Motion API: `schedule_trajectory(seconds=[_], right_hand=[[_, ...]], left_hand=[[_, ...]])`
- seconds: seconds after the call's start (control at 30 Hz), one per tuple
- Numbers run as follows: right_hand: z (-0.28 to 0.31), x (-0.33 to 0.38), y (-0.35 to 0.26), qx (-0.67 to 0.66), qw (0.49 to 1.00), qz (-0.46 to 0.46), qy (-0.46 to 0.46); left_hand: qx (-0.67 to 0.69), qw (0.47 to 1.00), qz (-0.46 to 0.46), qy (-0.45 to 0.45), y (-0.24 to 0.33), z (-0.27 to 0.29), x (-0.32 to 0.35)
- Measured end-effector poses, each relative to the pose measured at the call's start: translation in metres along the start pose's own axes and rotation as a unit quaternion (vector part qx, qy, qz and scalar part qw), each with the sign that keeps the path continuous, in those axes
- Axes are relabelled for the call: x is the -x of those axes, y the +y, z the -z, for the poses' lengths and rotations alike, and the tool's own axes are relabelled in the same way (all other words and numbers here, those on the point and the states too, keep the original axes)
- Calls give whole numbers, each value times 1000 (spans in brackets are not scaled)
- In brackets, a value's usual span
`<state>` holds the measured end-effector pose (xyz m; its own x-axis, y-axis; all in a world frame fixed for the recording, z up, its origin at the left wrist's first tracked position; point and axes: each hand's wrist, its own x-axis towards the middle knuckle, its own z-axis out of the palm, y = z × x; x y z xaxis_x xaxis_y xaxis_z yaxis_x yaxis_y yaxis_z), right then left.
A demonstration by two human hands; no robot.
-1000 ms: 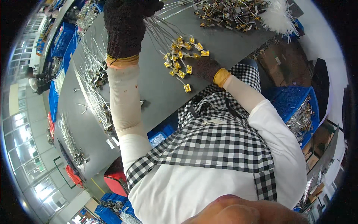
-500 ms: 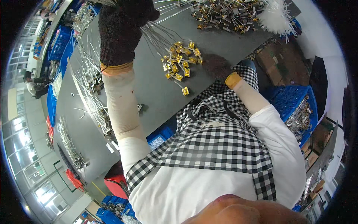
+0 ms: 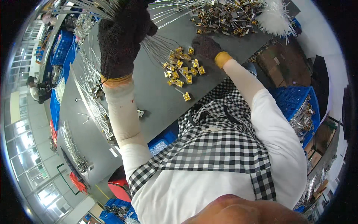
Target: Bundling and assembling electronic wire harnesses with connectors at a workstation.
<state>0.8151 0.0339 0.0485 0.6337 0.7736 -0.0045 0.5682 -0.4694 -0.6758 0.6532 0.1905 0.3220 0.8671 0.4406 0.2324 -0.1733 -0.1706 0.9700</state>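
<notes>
Compared with one second ago, our right hand has moved up the bench, from below the brass clips to just above them, where it now lies flat. Our left hand is still raised and closed around a bundle of wires; the clips hang at their lower ends. Dark gloves hide all fingers. The upper wire ends are cut off by the picture edge.

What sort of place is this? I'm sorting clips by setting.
Probably a factory assembly bench: a long grey worktable strewn with wire bundles, gold metal clips, and blue parts crates alongside.
</notes>
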Motion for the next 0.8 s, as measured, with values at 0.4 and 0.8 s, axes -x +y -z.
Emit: schedule_trajectory(seconds=[0.4, 0.8], right_hand=[[-16, -98, -10, 162, 954, 144, -208], [27, -112, -26, 146, 948, 228, -168]], left_hand=[[53, 996, -48, -59, -2, 0, -4], [19, 991, -131, 3, -25, 7, -14]])
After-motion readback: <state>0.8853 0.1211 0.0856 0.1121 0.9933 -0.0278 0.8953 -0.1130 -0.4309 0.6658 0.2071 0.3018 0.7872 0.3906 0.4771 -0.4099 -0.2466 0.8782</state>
